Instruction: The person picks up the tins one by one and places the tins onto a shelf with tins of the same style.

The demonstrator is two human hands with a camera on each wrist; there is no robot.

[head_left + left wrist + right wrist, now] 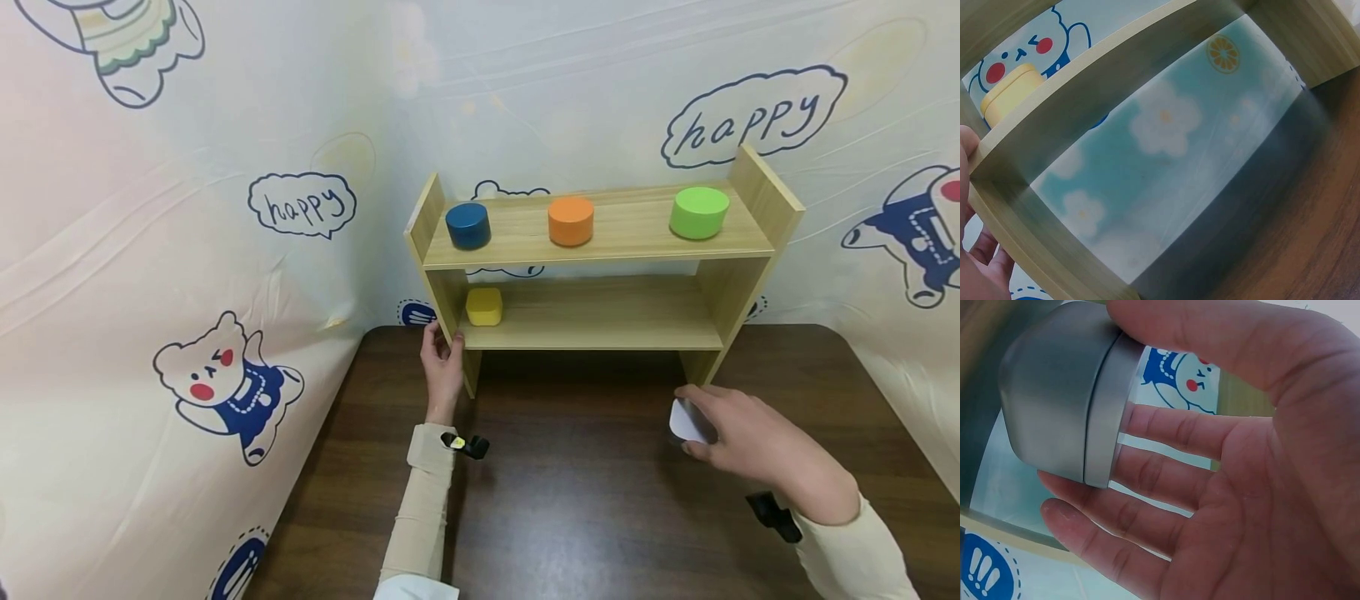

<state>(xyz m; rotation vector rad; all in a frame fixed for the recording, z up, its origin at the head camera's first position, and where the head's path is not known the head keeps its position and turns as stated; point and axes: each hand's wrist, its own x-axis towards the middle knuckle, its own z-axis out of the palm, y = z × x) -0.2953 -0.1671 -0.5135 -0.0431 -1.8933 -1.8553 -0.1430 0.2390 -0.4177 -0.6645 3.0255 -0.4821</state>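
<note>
Silver-grey tin [688,422] in the grip, as viewed from the head: held between thumb and fingers of the right hand [757,437], over the dark wooden table [562,483], in front of the right end of the pale wooden shelf [600,333]. Grips the shelf's left side panel [450,304] with the left hand [442,367], thumb toward the front edge, fingers around the outer side. Lined up along the upper board [630,218], left to right: blue tin [468,227], orange tin [571,222], green tin [698,213]. At the left end of the lower board [600,312], a yellow tin [484,307].

From the left wrist: clasps the panel near its joint with the lower board, fingers partly visible on the outer side; beyond the thumb, the yellow tin.

From the right wrist: pinches the silver-grey tin out at the fingertips, apart from the palm, with thumb on one side of the rim and fingers reaching toward the other. Nearest the palm, the narrow band beside the seam; farther out, the deeper body. Hidden behind the tin, the tips of the index and middle fingers; just beside it, the little fingertip.
</note>
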